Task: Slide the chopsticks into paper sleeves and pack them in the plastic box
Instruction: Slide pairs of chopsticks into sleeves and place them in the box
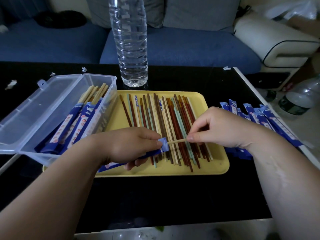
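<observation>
We see the left hand (pixel 135 144) curled round a blue paper sleeve (pixel 110 166), thumb and forefinger pinching its open mouth. The right hand (pixel 220 127) pinches the end of a pale wooden chopstick (pixel 176 141) between thumb and forefinger, its other fingers loosely bent. The chopstick's far end sits inside the sleeve mouth. We cannot tell whether it is one stick or a pair.

Both hands hover over the near half of a yellow rectangular plastic tray (pixel 216 167). On it lie loose chopsticks (pixel 164 115) in brown, red, cream and pale green, side by side and overlapping, too many for us to count exactly. The tray's right strip and near rim are bare.

One clear plastic box (pixel 110 84) stands at the tray's left edge, its hinged lid (pixel 34 104) lying open further left. Sleeved chopsticks (pixel 81 122) lean inside it, bunched too closely to count.

At the right, a heap of empty blue sleeves (pixel 259 115) runs along the edge of the black glossy desk (pixel 155 196). The desk between the tray and us is bare.

One clear water bottle (pixel 129 40) stands just beyond the tray's far edge. We count four white paper scraps (pixel 11 84) on the far desk. A blue sofa (pixel 190 47) lies behind.
</observation>
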